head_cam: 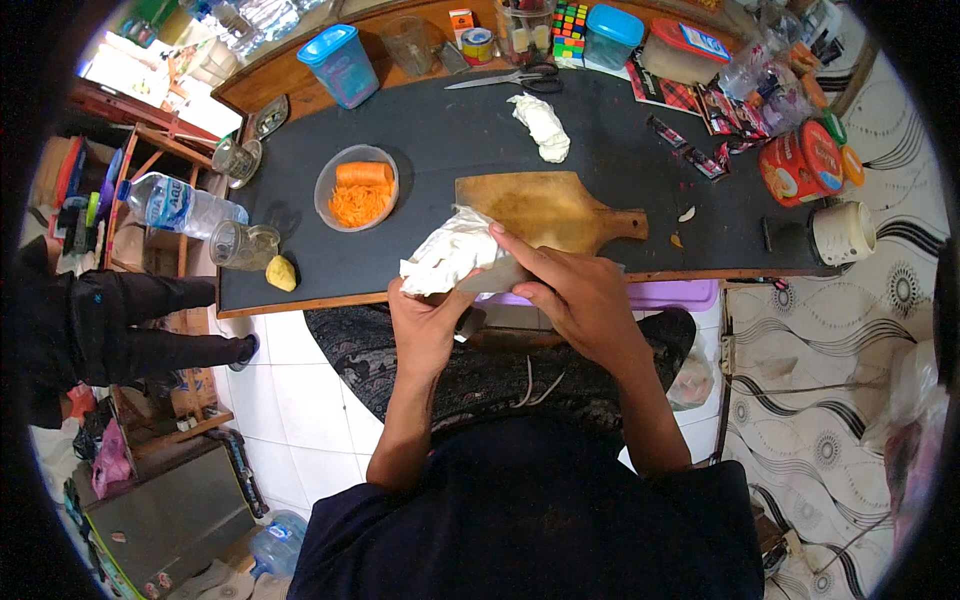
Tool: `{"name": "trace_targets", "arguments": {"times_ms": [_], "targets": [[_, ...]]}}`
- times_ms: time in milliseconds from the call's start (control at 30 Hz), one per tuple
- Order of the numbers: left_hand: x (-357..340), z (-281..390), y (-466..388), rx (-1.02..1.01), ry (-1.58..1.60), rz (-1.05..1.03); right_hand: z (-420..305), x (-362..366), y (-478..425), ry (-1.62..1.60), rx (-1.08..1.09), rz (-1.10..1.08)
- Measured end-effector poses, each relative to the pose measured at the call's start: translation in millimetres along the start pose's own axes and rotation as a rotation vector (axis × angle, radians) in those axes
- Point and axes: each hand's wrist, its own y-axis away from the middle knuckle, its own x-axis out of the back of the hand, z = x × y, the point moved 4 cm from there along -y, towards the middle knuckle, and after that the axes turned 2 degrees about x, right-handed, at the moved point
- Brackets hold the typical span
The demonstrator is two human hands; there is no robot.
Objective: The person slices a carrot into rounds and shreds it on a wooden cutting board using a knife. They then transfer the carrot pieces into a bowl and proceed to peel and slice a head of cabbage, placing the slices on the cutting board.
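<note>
My left hand (424,330) holds a crumpled white tissue or cloth (452,251) above the near edge of the black table. In my right hand (581,300) is a wide metal blade (495,279), its far end against the white material; its handle is hidden. Behind the hands lies a wooden cutting board (525,199) with its handle to the right. A second crumpled white piece (541,127) rests beyond the board. On the left, a round plastic bowl (322,187) holds shredded carrot (360,205) and a larger carrot piece (364,174). A peeled yellowish piece (280,274) sits near the left corner.
A glass jar (244,246) and water bottle (184,206) stand at the left edge. Scissors (517,77) lie at the back beside lidded containers (613,37). Wrappers (690,150), a red tub (801,163) and a white cup (844,232) are right. Another person (112,322) stands left.
</note>
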Motion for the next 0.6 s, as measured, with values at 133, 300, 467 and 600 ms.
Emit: {"name": "trace_targets", "arguments": {"times_ms": [133,300,467,600], "targets": [[-1.9,-2.8,4.2,-0.015,0.03,0.047,-4.4,-3.0,0.7,0.064,0.021,0.055],[-2.7,-6.5,6.4,-0.032,0.053,0.098,-6.7,-3.4,1.1,0.126,-0.021,-0.032],[-4.7,-2.2,6.7,-0.025,0.068,0.108,-5.1,-1.7,0.5,0.15,-0.044,-0.066],[-3.4,-4.1,7.7,-0.031,0.071,0.096,-2.6,-1.8,0.3,0.063,-0.049,-0.04]]}}
